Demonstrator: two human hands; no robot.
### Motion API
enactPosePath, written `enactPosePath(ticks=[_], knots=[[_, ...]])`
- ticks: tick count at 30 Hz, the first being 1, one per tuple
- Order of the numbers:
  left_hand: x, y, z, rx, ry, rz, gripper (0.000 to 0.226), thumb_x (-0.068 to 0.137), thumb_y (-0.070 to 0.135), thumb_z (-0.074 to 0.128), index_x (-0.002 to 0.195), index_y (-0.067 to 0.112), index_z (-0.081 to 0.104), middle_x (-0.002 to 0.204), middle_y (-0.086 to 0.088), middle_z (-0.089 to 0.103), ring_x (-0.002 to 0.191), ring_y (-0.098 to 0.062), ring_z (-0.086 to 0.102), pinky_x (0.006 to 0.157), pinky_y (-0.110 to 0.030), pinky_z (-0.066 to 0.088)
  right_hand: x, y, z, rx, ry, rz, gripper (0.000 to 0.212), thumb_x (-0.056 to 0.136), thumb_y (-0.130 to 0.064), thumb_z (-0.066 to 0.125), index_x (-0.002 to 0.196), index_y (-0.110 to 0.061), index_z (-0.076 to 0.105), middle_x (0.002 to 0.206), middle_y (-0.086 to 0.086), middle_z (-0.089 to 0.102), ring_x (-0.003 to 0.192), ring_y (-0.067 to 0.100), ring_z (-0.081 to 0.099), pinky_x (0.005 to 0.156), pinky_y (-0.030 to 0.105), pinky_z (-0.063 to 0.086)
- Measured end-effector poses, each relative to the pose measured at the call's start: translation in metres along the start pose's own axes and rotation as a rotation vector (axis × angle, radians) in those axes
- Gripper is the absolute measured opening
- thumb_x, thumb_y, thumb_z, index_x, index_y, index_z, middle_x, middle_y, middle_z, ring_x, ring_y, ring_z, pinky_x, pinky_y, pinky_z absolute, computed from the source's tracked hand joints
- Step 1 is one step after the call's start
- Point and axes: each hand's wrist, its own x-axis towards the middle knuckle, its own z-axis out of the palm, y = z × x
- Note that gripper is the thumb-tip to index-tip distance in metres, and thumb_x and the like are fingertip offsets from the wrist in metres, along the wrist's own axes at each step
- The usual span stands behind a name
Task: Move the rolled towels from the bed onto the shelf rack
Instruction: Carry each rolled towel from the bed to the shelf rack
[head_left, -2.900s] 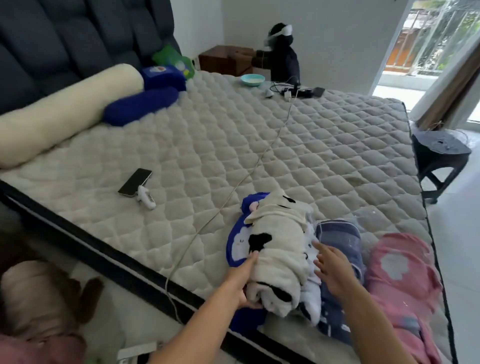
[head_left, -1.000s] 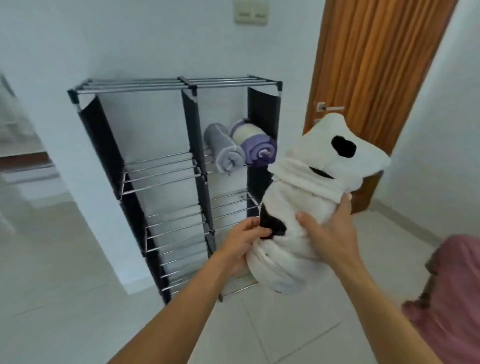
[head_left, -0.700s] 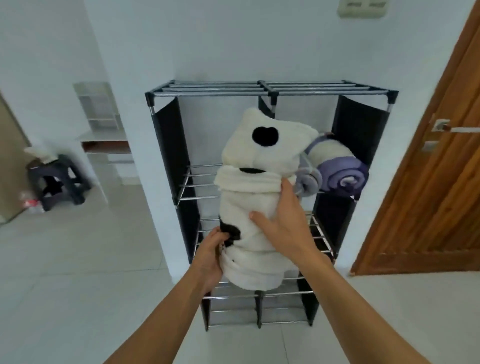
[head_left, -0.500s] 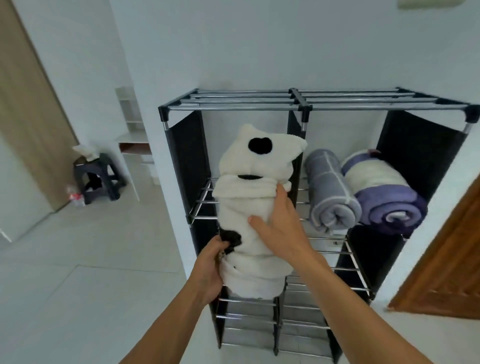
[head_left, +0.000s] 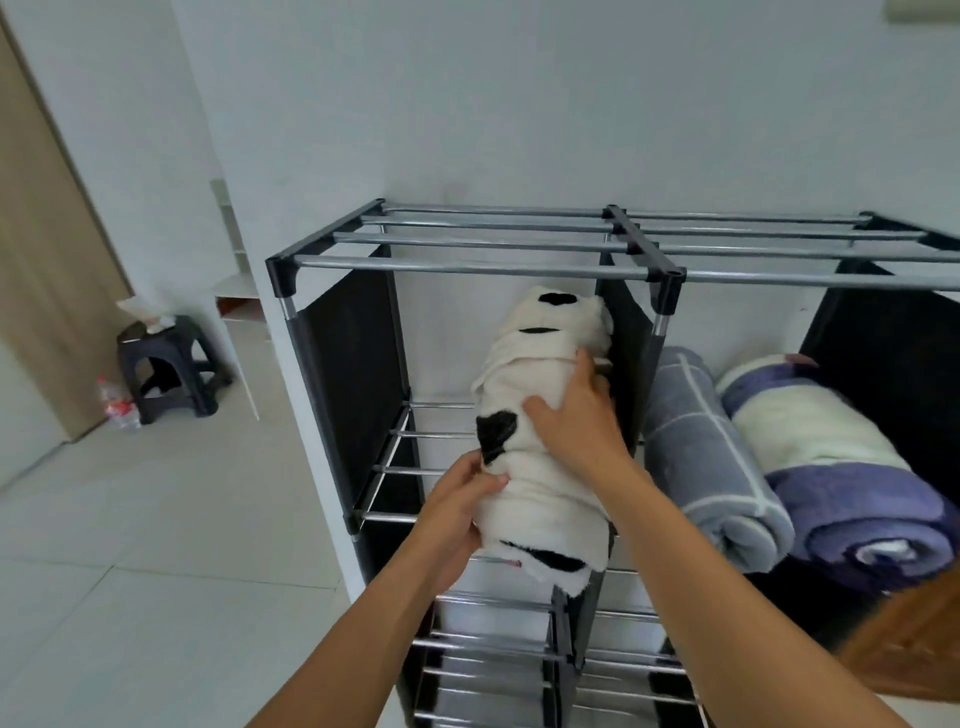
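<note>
Left hand (head_left: 462, 512): grips the near end of the white towel (head_left: 540, 441) — to push it in.
Right hand (head_left: 574, 418): flat on top, steadying it.
Shelf rack (head_left: 488, 267): upper left compartment, at 12 o'clock.

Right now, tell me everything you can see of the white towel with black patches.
The white towel with black patches is a thick, fleecy roll, white with scattered black blotches. It lies lengthwise, front to back, in the upper left compartment of the shelf rack, against the black centre divider, its near end overhanging the front bar. The left hand grips its near left side; the right hand rests on top, fingers spread. A small red tag shows at its near edge.
</note>
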Motion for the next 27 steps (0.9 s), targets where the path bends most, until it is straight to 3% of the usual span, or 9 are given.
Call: enactPosePath(ticks=[3, 5, 8, 13, 15, 19, 24, 27], knots=[[0.024, 0.013, 0.004, 0.083, 0.054, -0.020, 0.017, 0.083, 0.020, 0.066, 0.099, 0.019, 0.068, 0.101, -0.006, 0.072, 0.092, -0.022, 0.067, 0.062, -0.032, 0.054, 0.016, -0.001, 0.007, 0.007, 0.031, 0.025, 0.084, 0.091, -0.033, 0.050, 0.151, -0.014, -0.005, 0.160, 0.011, 0.003, 0.147, 0.029, 0.008, 0.118, 0.041, 0.012], [0.036, 0.015, 0.004, 0.122, 0.116, -0.075, 0.011, 0.086, 0.025, 0.065, 0.095, 0.018, 0.067, 0.097, -0.007, 0.073, 0.089, -0.023, 0.067, 0.067, -0.035, 0.055, 0.022, 0.003, 0.014, -0.008, 0.028, 0.051, 0.081, 0.092, -0.033, 0.049, 0.152, -0.014, -0.002, 0.161, 0.010, 0.002, 0.147, 0.029, 0.008, 0.118, 0.041, 0.011], [0.049, 0.013, 0.001, 0.153, 0.149, -0.158, 0.019, 0.088, 0.030, 0.063, 0.099, 0.015, 0.065, 0.101, -0.011, 0.073, 0.094, -0.029, 0.068, 0.078, -0.043, 0.055, 0.022, 0.006, 0.020, -0.061, 0.011, 0.074, 0.074, 0.092, -0.036, 0.048, 0.151, -0.016, 0.009, 0.160, 0.008, 0.004, 0.146, 0.030, 0.011, 0.118, 0.041, 0.013], [0.057, 0.037, -0.012, 0.404, 0.048, -0.263, 0.038, 0.088, 0.043, 0.060, 0.114, 0.016, 0.061, 0.110, -0.009, 0.070, 0.098, -0.029, 0.069, 0.070, -0.048, 0.060, 0.006, 0.015, 0.031, -0.062, 0.074, 0.042, 0.067, 0.090, -0.038, 0.052, 0.146, -0.016, 0.023, 0.158, 0.005, 0.013, 0.143, 0.027, 0.020, 0.114, 0.036, 0.022], [0.057, 0.048, -0.014, 0.539, 0.015, -0.221, 0.036, 0.090, 0.043, 0.057, 0.116, 0.018, 0.058, 0.110, -0.004, 0.067, 0.095, -0.021, 0.067, 0.067, -0.046, 0.062, 0.006, 0.017, 0.037, -0.040, 0.098, 0.077, 0.065, 0.090, -0.040, 0.051, 0.145, -0.016, 0.025, 0.156, 0.006, 0.018, 0.140, 0.027, 0.025, 0.112, 0.037, 0.026], [0.052, 0.052, -0.004, 0.549, -0.029, -0.177, 0.043, 0.089, 0.048, 0.058, 0.123, 0.022, 0.052, 0.115, -0.001, 0.066, 0.092, -0.020, 0.069, 0.054, -0.033, 0.059, 0.023, 0.016, 0.045, -0.061, 0.078, 0.107, 0.063, 0.091, -0.040, 0.047, 0.145, -0.017, 0.025, 0.153, 0.009, 0.024, 0.138, 0.028, 0.028, 0.112, 0.041, 0.028], [0.061, 0.054, -0.009, 0.667, -0.037, -0.163, 0.050, 0.082, 0.053, 0.063, 0.122, 0.023, 0.054, 0.115, 0.000, 0.065, 0.092, -0.021, 0.069, 0.057, -0.036, 0.061, 0.036, 0.022, 0.044, -0.072, -0.025, 0.130, 0.064, 0.094, -0.042, 0.042, 0.150, -0.021, 0.018, 0.159, 0.007, 0.014, 0.145, 0.027, 0.018, 0.118, 0.042, 0.019], [0.069, 0.061, -0.013, 0.982, -0.024, -0.038, 0.056, 0.080, 0.059, 0.062, 0.121, 0.021, 0.055, 0.114, -0.001, 0.065, 0.092, -0.019, 0.066, 0.061, -0.030, 0.058, 0.028, 0.020, 0.044, -0.077, 0.005, 0.097, 0.063, 0.096, -0.041, 0.039, 0.151, -0.020, 0.016, 0.161, 0.005, 0.011, 0.147, 0.025, 0.014, 0.119, 0.041, 0.017]])
